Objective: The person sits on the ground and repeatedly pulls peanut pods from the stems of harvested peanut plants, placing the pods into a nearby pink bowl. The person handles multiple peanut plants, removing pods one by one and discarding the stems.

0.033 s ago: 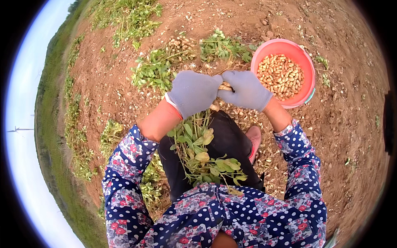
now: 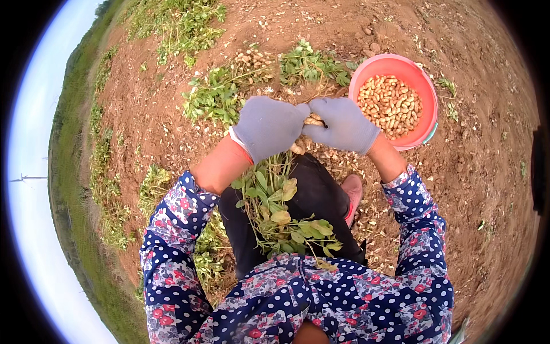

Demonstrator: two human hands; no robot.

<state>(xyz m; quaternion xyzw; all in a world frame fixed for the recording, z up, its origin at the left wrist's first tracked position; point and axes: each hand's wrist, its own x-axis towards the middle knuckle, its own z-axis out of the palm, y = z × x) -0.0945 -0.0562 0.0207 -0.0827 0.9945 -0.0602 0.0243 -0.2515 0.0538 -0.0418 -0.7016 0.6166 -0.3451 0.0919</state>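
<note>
The left hand (image 2: 268,126), in a grey knitted glove, is closed around the root end of a green leafy peanut plant (image 2: 281,215) whose stems trail down over the person's black-trousered lap. The right hand (image 2: 342,124), gloved alike, pinches a pale tan peanut pod (image 2: 313,120) at that root cluster, touching the left hand. A round pink plastic basin (image 2: 427,92) of shelled-off pods stands on the bare brown soil (image 2: 487,172) just beside the right hand.

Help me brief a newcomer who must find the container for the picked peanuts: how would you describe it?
Look past the gloved right hand toward the bare brown soil on the person's right. There sits a round pink tub partly filled with pale peanut pods. It is the only container in view; everything around it is soil or uprooted green plants.
</note>
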